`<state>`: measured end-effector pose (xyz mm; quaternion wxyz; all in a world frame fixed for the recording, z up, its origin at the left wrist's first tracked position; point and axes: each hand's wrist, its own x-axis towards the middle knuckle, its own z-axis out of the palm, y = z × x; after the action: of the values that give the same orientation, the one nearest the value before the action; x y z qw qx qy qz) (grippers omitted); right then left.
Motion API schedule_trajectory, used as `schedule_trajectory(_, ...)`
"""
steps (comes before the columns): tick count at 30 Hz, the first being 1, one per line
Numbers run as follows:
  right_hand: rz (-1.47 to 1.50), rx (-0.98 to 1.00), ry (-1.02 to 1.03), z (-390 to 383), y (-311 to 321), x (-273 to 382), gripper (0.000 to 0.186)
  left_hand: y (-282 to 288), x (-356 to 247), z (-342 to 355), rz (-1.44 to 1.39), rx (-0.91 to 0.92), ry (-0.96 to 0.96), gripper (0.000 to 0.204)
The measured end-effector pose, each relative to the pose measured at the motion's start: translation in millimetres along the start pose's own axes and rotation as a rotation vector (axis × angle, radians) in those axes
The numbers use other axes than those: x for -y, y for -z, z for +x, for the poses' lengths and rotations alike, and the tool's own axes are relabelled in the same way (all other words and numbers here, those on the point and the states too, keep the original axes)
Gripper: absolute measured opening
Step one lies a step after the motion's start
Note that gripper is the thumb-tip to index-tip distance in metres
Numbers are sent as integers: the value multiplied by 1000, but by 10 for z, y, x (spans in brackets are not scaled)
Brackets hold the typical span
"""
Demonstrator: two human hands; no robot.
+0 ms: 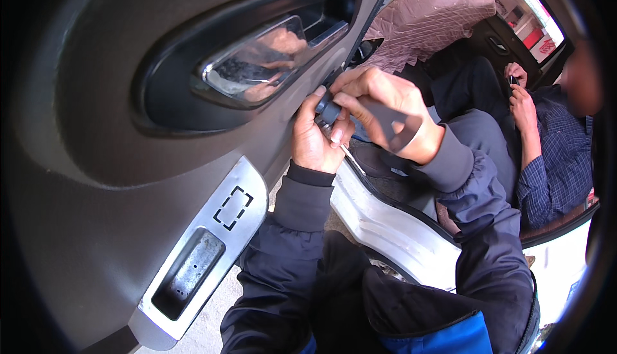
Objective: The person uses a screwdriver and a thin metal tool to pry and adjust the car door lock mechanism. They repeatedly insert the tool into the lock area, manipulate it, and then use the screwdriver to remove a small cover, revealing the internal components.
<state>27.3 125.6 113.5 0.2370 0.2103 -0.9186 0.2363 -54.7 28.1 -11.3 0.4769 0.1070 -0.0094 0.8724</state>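
Both hands jammed up at the rear edge of a grey car door panel (96, 180), right next to the chrome inner door handle (270, 55) in its dark recess. Left hand (316, 139) wrapped shut around the lower part of a small dark-handled tool (328, 111), looks like a screwdriver, thumb up along the handle. Right hand (385, 106) closed over the top of the same tool, fingers curled toward the panel edge. Thin metal shaft (352, 160) poking out below the left hand, angled down and right. Can't tell where the tip ends up, hidden by the fingers.

Lower on the panel: silver switch trim plate (218, 225) with a dashed rectangle marked on it and a dark rectangular cut-out (187, 274) below that. White door sill (385, 222) running under the forearms. Dark jacket sleeves, grey cuffs.

Inside the car: quilted pinkish-brown seat cover (430, 17), and another person in a blue checked shirt (556, 161) sitting there, hands up near something small and dark (513, 81), too small to make out.
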Motion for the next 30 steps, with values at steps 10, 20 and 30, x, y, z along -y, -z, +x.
schedule_trajectory(10, 24, -166, -104, 39, -21, 0, 9, -92, -39, -3, 63, -19, -14, 36)
schedule_trajectory(20, 115, -219, -347, 45, -6, -154, 16, -60, -48, 11, 27, -1, -17, 38)
schedule_trajectory(30, -112, -361, -264, -38, -271, -125, 19, -47, -30, -21, 6, -33, -13, 29)
